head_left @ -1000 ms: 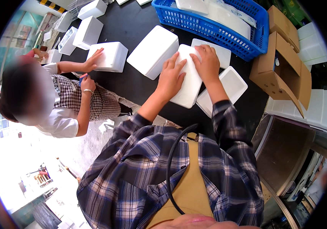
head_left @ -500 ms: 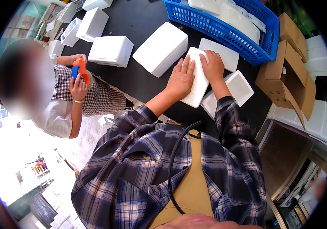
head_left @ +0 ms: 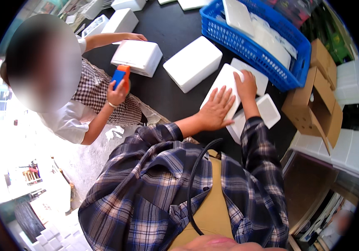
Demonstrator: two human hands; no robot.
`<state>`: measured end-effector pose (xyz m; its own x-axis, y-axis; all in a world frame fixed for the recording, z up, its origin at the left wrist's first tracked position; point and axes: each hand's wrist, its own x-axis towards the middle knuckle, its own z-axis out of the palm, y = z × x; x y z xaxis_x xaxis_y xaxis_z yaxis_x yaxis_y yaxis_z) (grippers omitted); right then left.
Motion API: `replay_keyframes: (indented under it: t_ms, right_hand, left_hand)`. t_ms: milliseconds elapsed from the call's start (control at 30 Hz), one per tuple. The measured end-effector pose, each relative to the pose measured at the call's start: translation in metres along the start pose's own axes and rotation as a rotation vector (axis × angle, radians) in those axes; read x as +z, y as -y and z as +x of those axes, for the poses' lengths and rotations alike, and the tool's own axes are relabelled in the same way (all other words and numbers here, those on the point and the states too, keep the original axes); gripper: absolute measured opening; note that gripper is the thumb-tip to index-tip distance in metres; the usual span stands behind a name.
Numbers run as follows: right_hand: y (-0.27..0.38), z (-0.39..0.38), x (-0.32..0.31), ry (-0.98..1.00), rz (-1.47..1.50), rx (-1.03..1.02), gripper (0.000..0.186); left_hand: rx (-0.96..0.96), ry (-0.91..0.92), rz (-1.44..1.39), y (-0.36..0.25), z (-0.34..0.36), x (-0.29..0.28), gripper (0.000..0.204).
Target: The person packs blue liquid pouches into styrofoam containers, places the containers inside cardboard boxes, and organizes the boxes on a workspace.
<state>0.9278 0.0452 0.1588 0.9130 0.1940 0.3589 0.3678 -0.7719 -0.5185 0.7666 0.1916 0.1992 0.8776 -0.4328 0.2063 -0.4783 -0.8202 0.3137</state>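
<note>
A white foam box with its lid on (head_left: 220, 79) lies in front of me on the black table. My left hand (head_left: 218, 109) rests flat on its near part, fingers spread. Over the box's right edge lies my right hand (head_left: 246, 85), its fingers stretched along the top. Neither hand is wrapped round anything. Partly under my right forearm sits an uncovered white foam box (head_left: 268, 111), and a flat white foam lid (head_left: 255, 76) lies beyond my right hand.
A closed foam box (head_left: 193, 62) stands left of mine. At left, a person holds an orange and blue tape dispenser (head_left: 121, 77) against another foam box (head_left: 138, 56). A blue crate (head_left: 246, 44) with white foam pieces stands behind; cardboard boxes (head_left: 309, 104) stand at right.
My left hand has slid to the near part of the box, its fingers spread wider. The other person has brought the tape dispenser to a foam box and laid a hand on it.
</note>
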Motion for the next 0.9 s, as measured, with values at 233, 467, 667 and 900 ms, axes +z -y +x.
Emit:
replay_keyframes:
  t_ms: [233,467,667,900]
  right_hand:
    - [0.019,-0.062,-0.005,0.243,1.03,0.737,0.063]
    - [0.081,-0.04,0.051,0.129,1.145,0.635,0.047]
    - [0.115,0.019,0.134,0.247,0.951,0.441,0.084]
    - [0.088,-0.068,-0.098,0.135,0.665,-0.124,0.032]
  left_hand:
    - [0.114,0.115,-0.08,0.029,-0.009,-0.023,0.109]
    - [0.11,0.158,-0.002,0.109,-0.026,-0.067,0.115]
    - [-0.082,0.208,0.154,0.177,-0.021,-0.107,0.117]
    - [-0.117,0.161,0.088,0.145,-0.007,-0.113,0.1]
